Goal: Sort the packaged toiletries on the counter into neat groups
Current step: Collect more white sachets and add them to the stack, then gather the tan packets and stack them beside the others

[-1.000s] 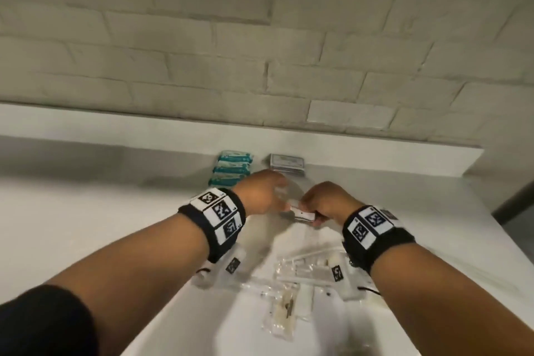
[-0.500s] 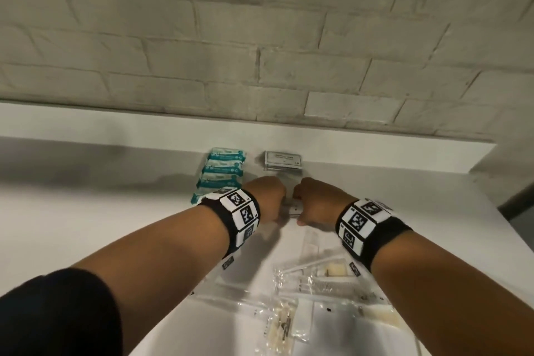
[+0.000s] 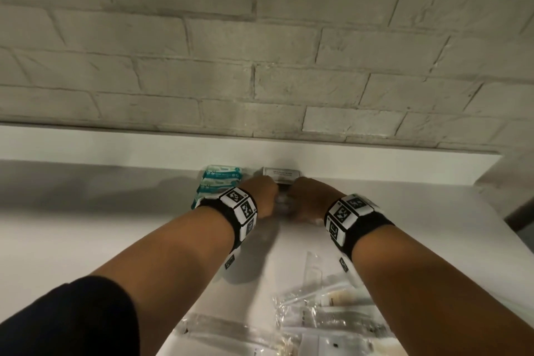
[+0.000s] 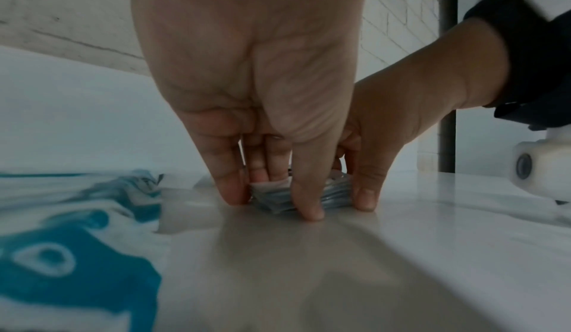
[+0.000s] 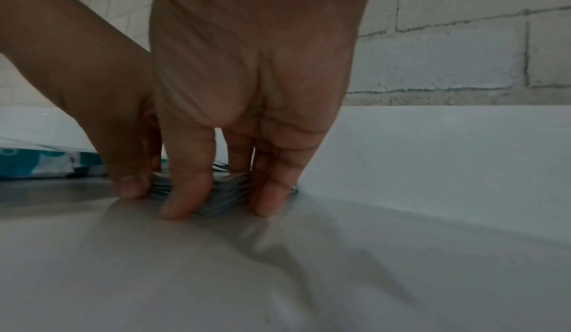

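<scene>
Grip: a small stack of flat sachets is pinched from both sides against the white counter, fingertips of both hands set down on the surface around it
Left hand: thumb and fingers are curled down over the stack's left half; the clamped edges are shown only in the wrist views
Right hand: its thumb and fingers are pressed onto the stack's right half, right beside the left hand
Head view: knuckles are seen from above and the held stack is almost wholly hidden; a grey packet is seen just beyond the grip, against the back ledge
Teal packets: lined up just left of the grip, running back to the ledge; shown blurred at the left edge of the wrist views
Clear bags: loosely heaped well behind the grip, under the right forearm; caught by the head camera alone
</scene>
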Available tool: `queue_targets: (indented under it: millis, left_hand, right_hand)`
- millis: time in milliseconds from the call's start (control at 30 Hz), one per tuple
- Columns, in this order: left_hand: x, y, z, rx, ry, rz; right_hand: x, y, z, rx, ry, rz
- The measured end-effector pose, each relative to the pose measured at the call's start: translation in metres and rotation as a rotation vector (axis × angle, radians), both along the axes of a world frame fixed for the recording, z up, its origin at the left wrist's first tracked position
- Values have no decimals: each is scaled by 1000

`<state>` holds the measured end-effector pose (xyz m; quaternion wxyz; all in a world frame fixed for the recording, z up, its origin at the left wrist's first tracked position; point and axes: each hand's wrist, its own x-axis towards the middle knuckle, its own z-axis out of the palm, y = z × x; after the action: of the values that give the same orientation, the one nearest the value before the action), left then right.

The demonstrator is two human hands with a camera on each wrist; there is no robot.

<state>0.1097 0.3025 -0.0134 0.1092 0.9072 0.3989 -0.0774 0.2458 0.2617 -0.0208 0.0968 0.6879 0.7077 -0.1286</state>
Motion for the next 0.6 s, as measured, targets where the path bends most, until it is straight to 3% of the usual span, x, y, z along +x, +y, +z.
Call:
queue_targets:
  millis: [333, 500, 600]
  left_hand:
    - [-4, 6, -9, -12, -32, 1]
    - [-18, -8, 2, 34, -178, 95]
    - [-30, -30, 20, 75, -221, 109]
  right_hand:
    - [6, -2, -1, 11, 18, -13]
    - [22, -21, 20, -48, 217, -177]
    - [34, -44, 32, -81, 174, -213]
